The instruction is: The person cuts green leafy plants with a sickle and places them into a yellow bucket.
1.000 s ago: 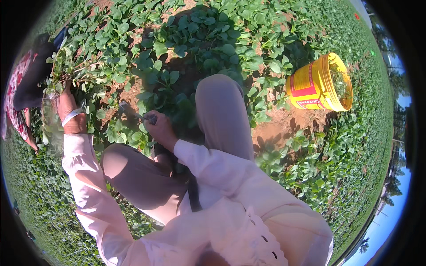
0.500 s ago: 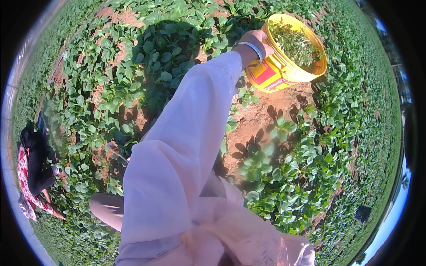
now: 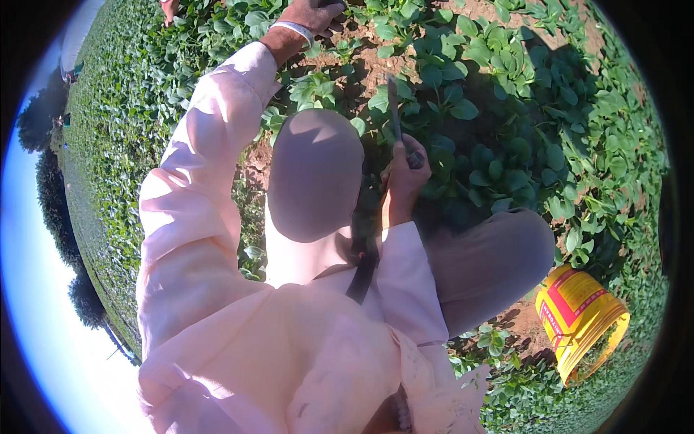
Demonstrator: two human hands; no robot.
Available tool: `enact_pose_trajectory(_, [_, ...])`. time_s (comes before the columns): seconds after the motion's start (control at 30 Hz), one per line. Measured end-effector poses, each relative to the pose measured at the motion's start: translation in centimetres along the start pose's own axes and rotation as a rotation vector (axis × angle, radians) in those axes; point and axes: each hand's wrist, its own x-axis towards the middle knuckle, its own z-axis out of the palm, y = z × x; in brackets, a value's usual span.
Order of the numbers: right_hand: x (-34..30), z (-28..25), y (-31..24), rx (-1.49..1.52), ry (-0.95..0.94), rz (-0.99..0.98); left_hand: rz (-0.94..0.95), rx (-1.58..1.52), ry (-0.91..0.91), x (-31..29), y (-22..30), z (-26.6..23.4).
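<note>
My left hand (image 3: 314,16), with a pale bangle (image 3: 293,30) at the wrist, reaches to low leafy green plants (image 3: 314,88) at the upper edge. Its fingers look apart and I see nothing held in them, though the frame edge cuts part of the hand off. My right hand (image 3: 406,177) is closed around a knife (image 3: 395,108), whose narrow blade points away from me over the plants. To my right, on the ground, is a yellow bucket (image 3: 571,307) with a red label. Its mouth faces the lower right, and some greens show inside.
My bent knees in grey-brown trousers (image 3: 314,177) take up the middle. Rows of leafy plants (image 3: 520,155) surround me, with brown soil (image 3: 484,11) between them. Part of another person's hand (image 3: 170,10) shows at the upper left. Dark trees (image 3: 58,202) line the far left.
My left hand has let go of the bucket and moved left to the plants. The bucket now rests on the ground at my right. My right hand with the knife has come into view.
</note>
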Motion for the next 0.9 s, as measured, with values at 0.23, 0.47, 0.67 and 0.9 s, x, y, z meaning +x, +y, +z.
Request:
enact_pose_trajectory(0.23, [2.3, -0.6, 1.2, -0.088, 0.069, -0.021, -0.049, 0.283, 0.044, -3.2, -16.5, 4.5])
enact_pose_trajectory(0.47, [2.8, 0.4, 0.1, -0.220, 0.084, 0.057, -0.530, 0.762, -0.081, 1.9, -22.5, 12.0])
enact_pose_trajectory(0.67, [3.5, 0.8, 0.0, -0.202, 0.145, 0.091, -0.516, 0.749, -0.148, 5.2, -21.8, 14.3])
enact_pose_trajectory(0.9, [3.5, 1.4, 0.1, -0.194, 0.082, 0.125, -0.555, 0.715, -0.164, 6.6, -27.7, 12.7])
